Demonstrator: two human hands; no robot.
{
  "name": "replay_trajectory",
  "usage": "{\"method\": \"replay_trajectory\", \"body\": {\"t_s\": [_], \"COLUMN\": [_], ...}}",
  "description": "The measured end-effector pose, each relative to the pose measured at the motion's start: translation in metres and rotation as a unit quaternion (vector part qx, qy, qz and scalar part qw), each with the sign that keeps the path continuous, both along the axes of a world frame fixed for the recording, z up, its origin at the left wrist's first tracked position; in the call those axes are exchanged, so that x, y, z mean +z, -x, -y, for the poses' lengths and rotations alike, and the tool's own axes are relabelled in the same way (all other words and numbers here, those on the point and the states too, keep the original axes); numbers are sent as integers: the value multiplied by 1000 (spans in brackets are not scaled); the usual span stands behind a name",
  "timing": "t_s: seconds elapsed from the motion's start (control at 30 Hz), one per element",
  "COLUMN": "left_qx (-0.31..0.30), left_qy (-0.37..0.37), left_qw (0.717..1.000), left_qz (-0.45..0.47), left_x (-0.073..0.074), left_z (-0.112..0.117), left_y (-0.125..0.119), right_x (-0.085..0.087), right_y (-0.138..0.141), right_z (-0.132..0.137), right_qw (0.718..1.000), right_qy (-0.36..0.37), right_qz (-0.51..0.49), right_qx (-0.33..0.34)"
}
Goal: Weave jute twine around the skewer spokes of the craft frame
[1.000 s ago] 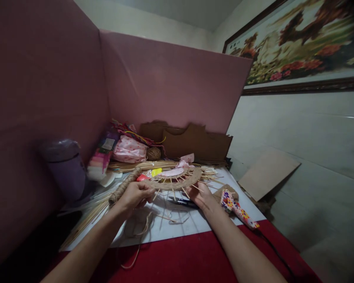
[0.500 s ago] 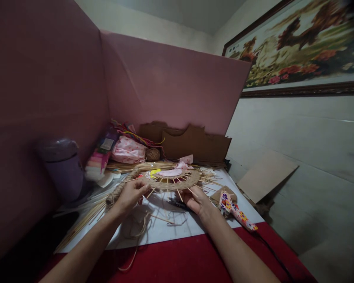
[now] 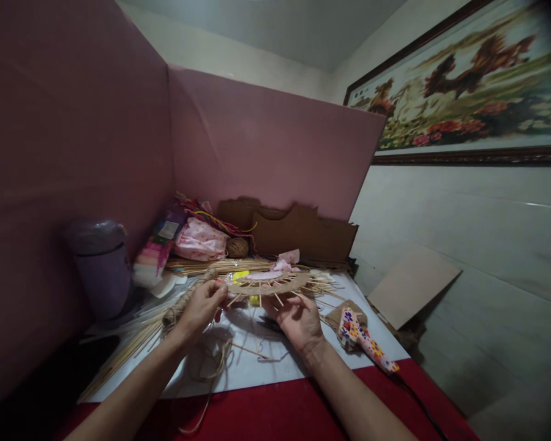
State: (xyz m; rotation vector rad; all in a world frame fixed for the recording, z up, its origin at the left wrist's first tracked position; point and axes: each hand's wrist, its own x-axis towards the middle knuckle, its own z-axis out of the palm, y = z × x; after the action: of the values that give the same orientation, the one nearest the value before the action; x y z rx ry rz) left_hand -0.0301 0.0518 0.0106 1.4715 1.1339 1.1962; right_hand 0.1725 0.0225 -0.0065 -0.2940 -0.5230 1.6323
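Between my hands, a little above the white sheet, is a flat twine-covered ring (image 3: pixel 275 286) with thin wooden sticks pointing out around it like spokes. My left hand (image 3: pixel 206 303) pinches its left side between thumb and fingers. Under the right side, my right hand (image 3: pixel 300 318) is turned palm up, its fingers curled against the rim and sticks; some fingertips are hidden beneath the ring. Pink patterned fabric (image 3: pixel 287 261) shows just behind the ring. A roll of twine (image 3: pixel 179 309) lies beside my left wrist.
A flower-patterned glue gun (image 3: pixel 365 340) rests at the right, its cord running forward. Bundled sticks (image 3: pixel 123 361) lie at the left near a purple bin (image 3: pixel 101 269). A twine ball (image 3: pixel 237 247), pink cloth bag (image 3: pixel 201 239) and torn cardboard (image 3: pixel 303 233) stand at the back.
My right hand has turned more palm up and slid further under the ring. The ring sits flatter to the view. My left hand keeps its hold, and the whole view has shifted slightly.
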Motion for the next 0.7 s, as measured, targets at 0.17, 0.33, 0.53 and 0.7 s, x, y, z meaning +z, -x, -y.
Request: {"method": "replay_trajectory", "body": {"t_s": [0.17, 0.33, 0.53, 0.7], "left_qx": [-4, -58, -98, -73], "left_qy": [5, 6, -28, -95], "left_qw": [1000, 998, 992, 982], "left_qz": [2, -16, -77, -144], "left_x": [-2, -2, 4, 8], "left_z": [-2, -2, 3, 7], "left_y": [2, 1, 2, 2], "right_x": [7, -3, -4, 19], "right_y": [9, 10, 16, 12], "right_z": [5, -5, 0, 8], "right_qw": [999, 994, 981, 965], "right_qy": [-26, 64, 69, -33], "right_qz": [30, 73, 138, 177], "right_qx": [2, -59, -119, -189]}}
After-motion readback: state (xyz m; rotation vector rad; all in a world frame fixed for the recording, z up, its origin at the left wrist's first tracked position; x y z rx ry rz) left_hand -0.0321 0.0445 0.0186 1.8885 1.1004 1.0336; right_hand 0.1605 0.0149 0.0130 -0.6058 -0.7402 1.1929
